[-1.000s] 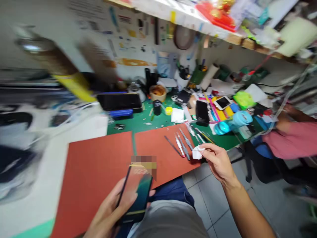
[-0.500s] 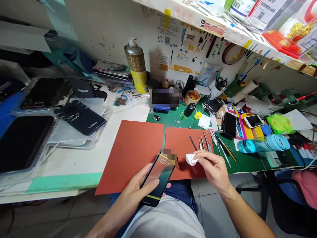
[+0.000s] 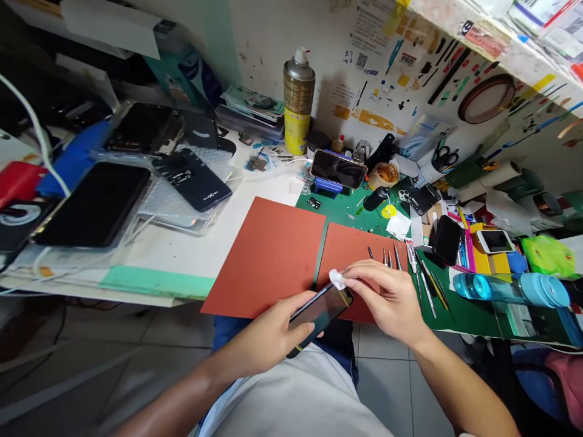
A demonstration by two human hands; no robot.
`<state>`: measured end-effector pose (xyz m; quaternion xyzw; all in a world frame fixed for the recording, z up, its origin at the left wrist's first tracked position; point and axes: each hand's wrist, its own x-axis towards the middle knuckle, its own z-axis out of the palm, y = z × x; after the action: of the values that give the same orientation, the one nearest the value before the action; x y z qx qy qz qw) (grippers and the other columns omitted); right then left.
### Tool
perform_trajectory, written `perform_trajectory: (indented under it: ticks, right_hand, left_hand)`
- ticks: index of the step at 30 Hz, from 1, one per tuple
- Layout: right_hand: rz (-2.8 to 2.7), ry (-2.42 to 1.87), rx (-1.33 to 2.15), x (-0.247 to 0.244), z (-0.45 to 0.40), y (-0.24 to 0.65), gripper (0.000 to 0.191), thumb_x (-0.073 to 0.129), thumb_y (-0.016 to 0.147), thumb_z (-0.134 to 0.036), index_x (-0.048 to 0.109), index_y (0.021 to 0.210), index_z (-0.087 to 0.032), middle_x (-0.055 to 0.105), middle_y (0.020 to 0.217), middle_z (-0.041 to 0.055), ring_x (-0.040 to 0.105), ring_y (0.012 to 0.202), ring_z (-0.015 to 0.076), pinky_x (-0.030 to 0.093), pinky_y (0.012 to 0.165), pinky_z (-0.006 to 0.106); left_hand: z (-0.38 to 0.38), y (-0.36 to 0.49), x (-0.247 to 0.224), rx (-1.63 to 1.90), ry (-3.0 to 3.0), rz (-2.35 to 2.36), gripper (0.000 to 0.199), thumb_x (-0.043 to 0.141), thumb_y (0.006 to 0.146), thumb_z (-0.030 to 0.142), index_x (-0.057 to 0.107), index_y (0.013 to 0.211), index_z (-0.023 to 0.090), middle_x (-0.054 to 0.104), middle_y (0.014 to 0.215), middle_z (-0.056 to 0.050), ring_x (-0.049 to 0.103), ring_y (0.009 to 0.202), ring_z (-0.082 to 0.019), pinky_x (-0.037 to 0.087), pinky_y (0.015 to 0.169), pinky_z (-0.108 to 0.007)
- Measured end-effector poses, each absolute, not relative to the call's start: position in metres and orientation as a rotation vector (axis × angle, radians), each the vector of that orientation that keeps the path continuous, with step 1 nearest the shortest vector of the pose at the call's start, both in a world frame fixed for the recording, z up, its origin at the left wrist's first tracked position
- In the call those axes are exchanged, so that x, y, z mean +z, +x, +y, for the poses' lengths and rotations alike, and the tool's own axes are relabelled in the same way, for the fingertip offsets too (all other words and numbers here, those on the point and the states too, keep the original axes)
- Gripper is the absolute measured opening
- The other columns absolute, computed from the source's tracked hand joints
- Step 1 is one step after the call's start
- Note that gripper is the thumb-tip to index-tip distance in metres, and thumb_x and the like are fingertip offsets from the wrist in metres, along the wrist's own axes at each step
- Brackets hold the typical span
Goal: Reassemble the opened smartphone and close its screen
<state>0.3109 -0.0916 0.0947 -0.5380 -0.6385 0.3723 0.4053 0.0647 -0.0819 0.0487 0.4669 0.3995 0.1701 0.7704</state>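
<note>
A dark smartphone (image 3: 320, 318) lies tilted in my left hand (image 3: 277, 331), thumb along one side and fingers beneath it. Strips of yellow tape cross the phone near both ends. My right hand (image 3: 392, 297) pinches a small white wad of tissue or cloth (image 3: 337, 279) against the phone's upper edge. Both hands are over the near edge of the reddish-brown mats (image 3: 282, 255). Just beyond my right hand, several slim metal tools (image 3: 397, 256) lie on the right mat, partly hidden by it.
A yellow spray can (image 3: 297, 124) stands at the back beside a phone propped on a blue stand (image 3: 328, 187). Phones in clear wrapping (image 3: 98, 203) fill the left side. A blue water bottle (image 3: 514, 288) lies on the right, near the green mat's edge. Above hangs a shelf (image 3: 492, 36).
The white wad has come left onto the phone's top edge with my right hand. The phone has tipped, and its lit clock no longer shows. My view has shifted.
</note>
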Motion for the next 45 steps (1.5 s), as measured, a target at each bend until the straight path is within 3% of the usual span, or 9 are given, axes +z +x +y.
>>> perform_trajectory:
  ticks: [5, 9, 12, 14, 16, 21, 31, 37, 45]
  right_hand:
    - [-1.883, -1.346, 1.286, 0.096, -0.077, 0.308, 0.019, 0.067, 0.106, -0.03, 0.087, 0.104, -0.031, 0.086, 0.095, 0.0015, 0.079, 0.08, 0.0207, 0.059, 0.076, 0.035]
    - [-1.721, -1.482, 1.354, 0.088, -0.08, 0.313, 0.016, 0.072, 0.102, -0.035, 0.087, 0.099, -0.028, 0.086, 0.094, 0.002, 0.077, 0.081, 0.0207, 0.058, 0.077, 0.035]
    - [-1.321, -1.577, 1.389, 0.079, -0.093, 0.306, 0.017, 0.08, 0.094, -0.041, 0.086, 0.095, -0.026, 0.086, 0.094, 0.0042, 0.078, 0.084, 0.0218, 0.061, 0.078, 0.034]
    - [-1.079, -1.582, 1.314, 0.072, -0.105, 0.293, 0.018, 0.085, 0.09, -0.042, 0.086, 0.093, -0.025, 0.085, 0.093, 0.0051, 0.078, 0.083, 0.0217, 0.063, 0.077, 0.033]
    - [-0.936, -1.558, 1.185, 0.067, -0.118, 0.275, 0.015, 0.087, 0.088, -0.04, 0.086, 0.091, -0.025, 0.085, 0.094, 0.0051, 0.077, 0.083, 0.021, 0.064, 0.078, 0.032]
    - [-0.9, -1.531, 1.167, 0.065, -0.136, 0.243, 0.011, 0.086, 0.089, -0.036, 0.086, 0.09, -0.024, 0.081, 0.087, 0.0052, 0.074, 0.079, 0.0192, 0.062, 0.075, 0.03]
    - [-0.813, -1.533, 1.304, 0.064, -0.127, 0.242, 0.015, 0.089, 0.086, -0.037, 0.084, 0.085, -0.023, 0.08, 0.086, 0.0042, 0.073, 0.081, 0.0189, 0.059, 0.077, 0.031]
    - [-0.842, -1.484, 1.303, 0.065, -0.126, 0.24, 0.012, 0.087, 0.088, -0.034, 0.083, 0.084, -0.023, 0.08, 0.086, 0.0043, 0.073, 0.083, 0.0196, 0.058, 0.08, 0.032]
    - [-0.841, -1.475, 1.291, 0.057, -0.125, 0.238, 0.018, 0.088, 0.086, -0.038, 0.081, 0.083, -0.022, 0.077, 0.082, 0.0034, 0.069, 0.078, 0.0179, 0.055, 0.074, 0.03]
  left_hand:
    - [-0.081, 0.061, 0.05, 0.299, 1.243, 1.024, 0.032, 0.079, 0.087, 0.035, 0.083, 0.119, 0.03, 0.08, 0.09, -0.002, 0.072, 0.085, -0.029, 0.051, 0.074, -0.031]
    - [-0.067, 0.053, 0.056, 0.267, 1.047, 0.901, 0.031, 0.084, 0.082, 0.035, 0.079, 0.11, 0.025, 0.081, 0.104, -0.005, 0.073, 0.101, -0.03, 0.054, 0.084, -0.033]
    - [-0.064, 0.049, 0.055, 0.519, 0.8, 0.943, 0.05, 0.093, 0.076, 0.039, 0.078, 0.122, 0.026, 0.078, 0.125, -0.01, 0.071, 0.115, -0.033, 0.056, 0.093, -0.037]
    - [-0.07, 0.054, 0.05, 0.701, 0.577, 0.935, 0.062, 0.093, 0.079, 0.039, 0.073, 0.136, 0.028, 0.079, 0.125, -0.011, 0.074, 0.112, -0.034, 0.057, 0.099, -0.043]
    - [-0.079, 0.066, 0.043, 0.887, 0.392, 0.878, 0.056, 0.089, 0.085, 0.039, 0.073, 0.137, 0.025, 0.081, 0.118, -0.012, 0.075, 0.111, -0.033, 0.057, 0.104, -0.048]
    - [-0.095, 0.098, 0.026, 1.202, 0.216, 0.924, 0.054, 0.094, 0.081, 0.045, 0.076, 0.129, 0.027, 0.083, 0.111, -0.006, 0.077, 0.111, -0.03, 0.058, 0.108, -0.048]
    - [-0.094, 0.099, 0.033, 1.178, 0.24, 0.961, 0.047, 0.09, 0.086, 0.045, 0.077, 0.126, 0.025, 0.083, 0.113, -0.005, 0.076, 0.113, -0.027, 0.057, 0.108, -0.042]
    - [-0.089, 0.095, 0.037, 1.102, 0.225, 0.993, 0.044, 0.094, 0.08, 0.047, 0.078, 0.112, 0.021, 0.083, 0.105, -0.006, 0.078, 0.107, -0.029, 0.061, 0.1, -0.044]
    - [-0.088, 0.093, 0.038, 1.138, 0.234, 0.977, 0.046, 0.094, 0.082, 0.042, 0.077, 0.12, 0.021, 0.084, 0.11, -0.008, 0.079, 0.107, -0.03, 0.062, 0.099, -0.044]
